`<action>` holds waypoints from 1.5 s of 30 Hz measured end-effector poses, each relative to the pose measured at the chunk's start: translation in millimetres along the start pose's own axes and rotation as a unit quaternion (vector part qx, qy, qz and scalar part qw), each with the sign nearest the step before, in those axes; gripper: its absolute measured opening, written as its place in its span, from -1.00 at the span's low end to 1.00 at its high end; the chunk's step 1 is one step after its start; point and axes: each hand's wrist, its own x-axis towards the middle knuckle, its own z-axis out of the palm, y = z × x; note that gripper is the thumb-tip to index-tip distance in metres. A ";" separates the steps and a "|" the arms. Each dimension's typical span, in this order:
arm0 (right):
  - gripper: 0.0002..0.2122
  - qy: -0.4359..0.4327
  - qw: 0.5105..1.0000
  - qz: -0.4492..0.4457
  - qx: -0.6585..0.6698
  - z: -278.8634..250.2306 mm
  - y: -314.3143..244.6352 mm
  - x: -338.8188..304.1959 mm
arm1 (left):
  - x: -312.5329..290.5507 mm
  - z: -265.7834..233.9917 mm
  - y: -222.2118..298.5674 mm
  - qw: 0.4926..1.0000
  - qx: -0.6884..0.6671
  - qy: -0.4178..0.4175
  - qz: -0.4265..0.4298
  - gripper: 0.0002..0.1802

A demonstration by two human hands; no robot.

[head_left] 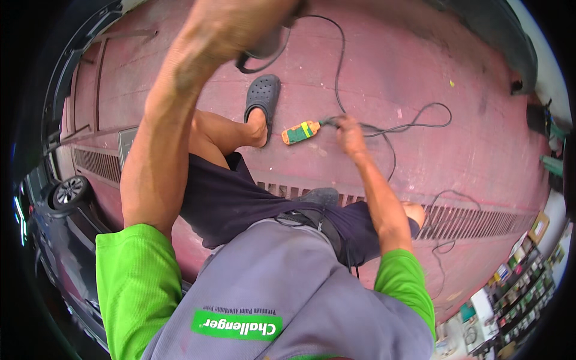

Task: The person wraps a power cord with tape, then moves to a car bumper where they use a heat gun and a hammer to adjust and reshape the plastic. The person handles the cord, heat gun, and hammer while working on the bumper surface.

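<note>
We stood on a wide red painted floor (420,72), a slotted drain grate (462,219) crossing it from nine to three o'clock. A dark car (66,198) sat at the eight o'clock rim. Our grey apron (282,282) and green sleeves filled six o'clock, one foot in a dark clog (263,96) near twelve.

Our left hand (240,24) was raised close to the camera at twelve o'clock, wrapped around a dark object with a cable loop hanging below it; how tightly the fingers closed we could not tell, as the hand was blurred and cut off by the top edge. Our right hand (348,129) reached down at one o'clock, fingers pinched on the black cable (414,125) just where it entered the small orange-and-green power block (301,132) on the floor.

We judged that gripping the plug body rather than the cord, and steadying the block, would serve best. The plug itself was hidden under our fingers, and the shelves at four o'clock were too small to read.
</note>
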 end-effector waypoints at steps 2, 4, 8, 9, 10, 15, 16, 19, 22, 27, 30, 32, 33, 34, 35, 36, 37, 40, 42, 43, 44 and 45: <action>-0.73 -0.052 0.997 -0.002 -0.061 34.4 -4.8 -2.5 | -1.4 -2.4 -13.4 1.000 0.005 0.002 0.024 -0.36; -0.72 -0.128 0.987 0.019 -0.096 42.4 -17.0 -4.3 | -13.6 -1.7 -13.0 0.996 0.058 0.048 0.057 -0.36; -0.82 -0.175 0.979 0.058 -0.089 23.0 -25.5 10.2 | -15.3 4.5 -13.5 0.987 0.100 0.109 0.062 -0.39; -0.84 -0.158 0.984 0.049 -0.072 22.1 -21.5 6.4 | -13.8 -1.3 -16.3 0.991 0.084 0.090 0.058 -0.39; -0.85 -0.210 0.969 0.131 0.004 13.0 -25.3 11.1 | -13.1 -8.4 -21.3 0.994 0.066 0.074 0.056 -0.39; -0.70 -0.324 0.764 0.460 0.316 -16.3 -1.8 20.8 | -9.3 -12.2 -18.6 0.994 0.020 0.087 0.054 -0.38; -0.66 -0.283 0.752 0.500 0.323 -8.1 24.6 12.7 | -6.1 -6.4 -17.6 0.993 0.023 0.087 0.069 -0.38; -0.56 -0.096 0.866 0.473 0.129 -10.1 21.9 4.7 | -5.3 -12.9 -26.4 0.993 -0.037 0.047 0.104 -0.40; -0.52 -0.007 0.921 0.389 0.020 -11.9 4.8 5.2 | -9.3 -13.3 -25.3 0.993 -0.060 0.047 0.089 -0.42; -0.67 -0.022 0.973 0.229 -0.003 -13.8 -29.5 7.0 | -14.0 -19.1 -18.4 0.995 -0.057 0.058 0.065 -0.46; -0.74 -0.015 0.976 0.217 0.002 -11.7 -59.3 14.8 | -9.4 -23.6 -21.3 0.994 -0.062 0.066 0.055 -0.50; -0.73 0.010 0.981 0.195 -0.001 -4.0 -60.9 17.9 | -5.6 -24.7 -22.3 0.993 -0.066 0.073 0.059 -0.52; -0.74 0.012 0.981 0.193 -0.013 -0.7 -57.7 20.9 | -4.5 -25.1 -24.5 0.991 -0.077 0.072 0.079 -0.53; -0.74 0.014 0.981 0.192 -0.025 2.4 -55.7 22.6 | -4.9 -25.9 -24.2 0.991 -0.082 0.067 0.084 -0.54; -0.74 0.016 0.981 0.192 -0.037 5.0 -53.2 24.6 | -5.2 -26.6 -22.3 0.990 -0.088 0.061 0.089 -0.54; -0.73 0.028 0.980 0.191 -0.040 7.4 -50.4 27.0 | -7.9 -29.1 -17.9 0.991 -0.088 0.051 0.081 -0.55; -0.73 0.039 0.980 0.189 -0.043 8.6 -50.8 30.4 | -9.4 -31.2 -16.2 0.992 -0.084 0.047 0.077 -0.55; -0.74 0.023 0.979 0.196 -0.057 6.7 -56.6 37.1 | -9.3 -35.4 -16.0 0.993 -0.069 0.043 0.084 -0.56; -0.75 -0.009 0.977 0.196 -0.080 2.5 -63.9 41.0 | -5.7 -35.1 -24.7 0.990 -0.062 0.054 0.111 -0.57; -0.76 -0.027 0.976 0.192 -0.101 0.1 -65.9 43.2 | -4.6 -33.6 -26.4 0.989 -0.041 0.071 0.124 -0.57; -0.76 -0.045 0.974 0.188 -0.121 -1.5 -68.0 46.2 | -3.3 -32.0 -28.0 0.986 -0.019 0.089 0.137 -0.57; -0.76 -0.055 0.971 0.194 -0.126 -2.0 -70.0 51.1 | -4.2 -27.4 -26.6 0.983 0.022 0.116 0.142 -0.57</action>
